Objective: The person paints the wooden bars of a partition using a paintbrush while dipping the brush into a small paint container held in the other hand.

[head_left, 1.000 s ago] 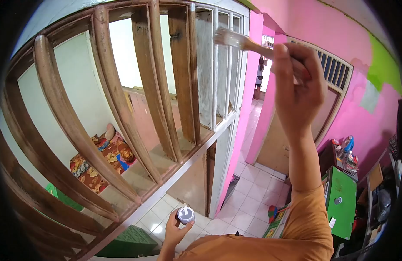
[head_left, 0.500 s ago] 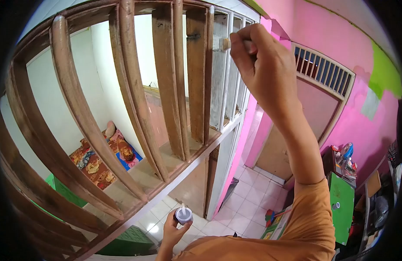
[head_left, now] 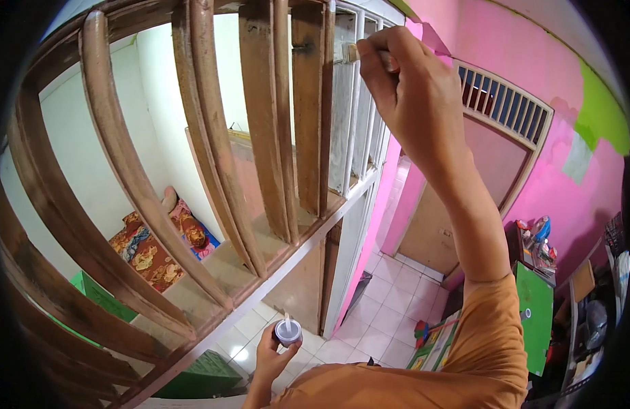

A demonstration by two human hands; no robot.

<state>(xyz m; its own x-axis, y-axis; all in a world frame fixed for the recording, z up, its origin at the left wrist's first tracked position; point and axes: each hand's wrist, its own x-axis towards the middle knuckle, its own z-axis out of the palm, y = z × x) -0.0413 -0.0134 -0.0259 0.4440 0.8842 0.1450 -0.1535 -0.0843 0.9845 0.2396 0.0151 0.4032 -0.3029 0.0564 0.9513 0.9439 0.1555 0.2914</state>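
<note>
Head view: the right hand, grip pinched round one brush beside white bars near the barred frame's upper right corner; the left hand, lower, grips one cup. A second ago, more brush showed.

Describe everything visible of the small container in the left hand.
The small container is round, with a pale rim and a greyish interior; its material and contents are unclear. A whitish strip shows at its far side. Roughly upright, its open top facing the camera, it is gripped around the side by the left hand, above the tiled floor.
</note>
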